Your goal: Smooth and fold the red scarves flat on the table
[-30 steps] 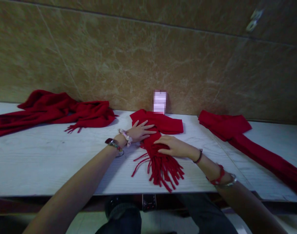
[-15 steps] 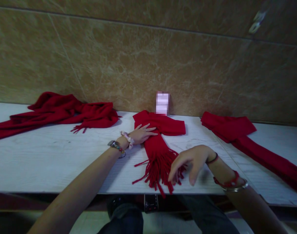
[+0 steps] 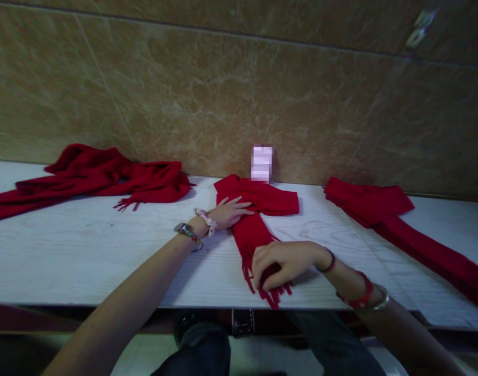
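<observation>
A folded red scarf (image 3: 274, 197) lies in the middle of the white wood-grain surface, its fringed end pointing toward me. My left hand (image 3: 228, 213) rests flat on the scarf's fold, fingers spread. At the near end, my right hand (image 3: 281, 261) curls its fingers and thumb around the fringe, so the strands bunch together beneath it. Some strand tips stick out below the fingers. Part of the fringe is hidden under my right hand.
A crumpled red scarf (image 3: 117, 177) lies to the left. Another red scarf (image 3: 374, 203), partly folded, trails off to the right. A blurred white label (image 3: 261, 164) stands against the brown marbled wall (image 3: 207, 94). The front edge of the white surface (image 3: 105, 261) runs above my legs.
My right hand has moved left onto the fringe and closed around it, drawing the spread strands together. My left hand stays on the fold.
</observation>
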The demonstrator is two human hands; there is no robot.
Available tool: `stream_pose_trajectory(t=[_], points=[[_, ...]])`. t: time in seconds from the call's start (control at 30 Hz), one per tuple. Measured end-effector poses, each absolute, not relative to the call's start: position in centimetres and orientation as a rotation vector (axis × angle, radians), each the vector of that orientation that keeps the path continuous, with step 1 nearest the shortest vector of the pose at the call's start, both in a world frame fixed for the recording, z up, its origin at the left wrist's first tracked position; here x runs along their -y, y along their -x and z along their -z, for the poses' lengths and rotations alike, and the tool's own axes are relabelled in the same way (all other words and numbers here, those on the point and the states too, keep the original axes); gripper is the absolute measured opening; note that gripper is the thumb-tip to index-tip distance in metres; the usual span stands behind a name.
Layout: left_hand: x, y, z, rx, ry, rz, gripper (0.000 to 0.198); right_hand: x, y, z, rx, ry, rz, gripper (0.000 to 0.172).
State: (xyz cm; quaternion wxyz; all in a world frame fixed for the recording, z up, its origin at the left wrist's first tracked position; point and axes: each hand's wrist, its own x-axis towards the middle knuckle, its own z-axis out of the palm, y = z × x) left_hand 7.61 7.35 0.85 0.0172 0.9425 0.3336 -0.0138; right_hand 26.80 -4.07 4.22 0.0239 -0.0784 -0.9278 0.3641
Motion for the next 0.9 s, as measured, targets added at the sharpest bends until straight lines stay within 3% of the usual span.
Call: stream_pose_trajectory(t=[0.13,0.2,0.37,0.43,0.63,0.8,0.9], points=[[-7.4,-7.6,-0.8,-1.053,-2.922,0.042,0.048,2.8,-31.0,-5.6,2.676,0.128,-1.691,0.027],[-7.3,-7.7,-0.8,-1.052,-2.924,0.031,0.047,2.3,-32.2,-5.6,2.517,0.398,-1.571,0.028],[-6.9,-7.9,-0.9,-1.065,-2.94,0.01,0.047,1.8,-31.2,-4.2,2.507,1.053,-0.719,0.021],[-6.6,-7.9,-1.0,-1.068,-2.953,0.012,0.045,2.0,-30.7,-4.0,2.716,0.992,-0.767,0.024],[-5.9,-7.9,-1.3,-1.07,-2.919,0.032,0.041,2.7,-31.4,-5.2,2.888,0.644,-1.433,0.025],[-5.5,-8.2,-1.3,-0.942,-2.991,-0.053,0.044,2.6,-30.0,-4.8,2.556,0.976,-0.752,0.021],[-5.0,-8.5,-1.1,-0.808,-2.993,-0.035,0.047,2.9,-29.6,-4.7,2.717,0.873,-0.866,0.02]])
